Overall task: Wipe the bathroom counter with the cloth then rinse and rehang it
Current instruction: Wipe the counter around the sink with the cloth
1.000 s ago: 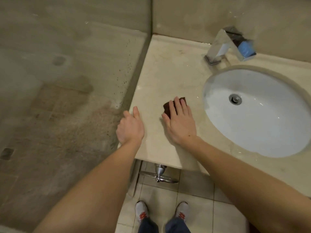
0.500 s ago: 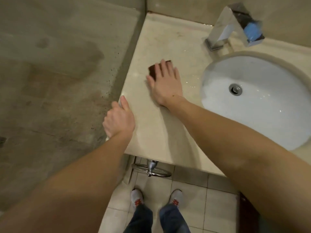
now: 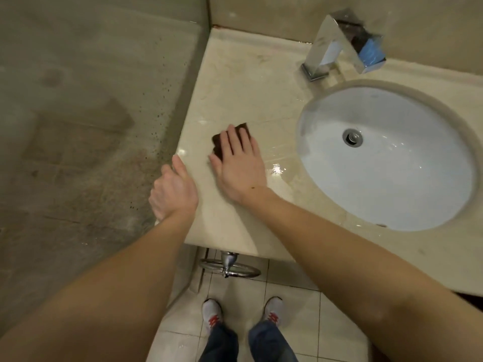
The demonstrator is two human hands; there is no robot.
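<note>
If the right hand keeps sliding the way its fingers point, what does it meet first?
Bare wet beige stone counter ahead of the right hand and dark maroon cloth; probably the raised back ledge first.

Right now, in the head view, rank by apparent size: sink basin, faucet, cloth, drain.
1. sink basin
2. faucet
3. cloth, though the right hand hides much of it, so its true extent is unsure
4. drain

A dark brown cloth (image 3: 230,141) is lying flat on the beige counter (image 3: 251,84) — folded small, mostly covered by a palm, only its far corners showing. The counter is gleaming wet just beside it — toward the basin.
</note>
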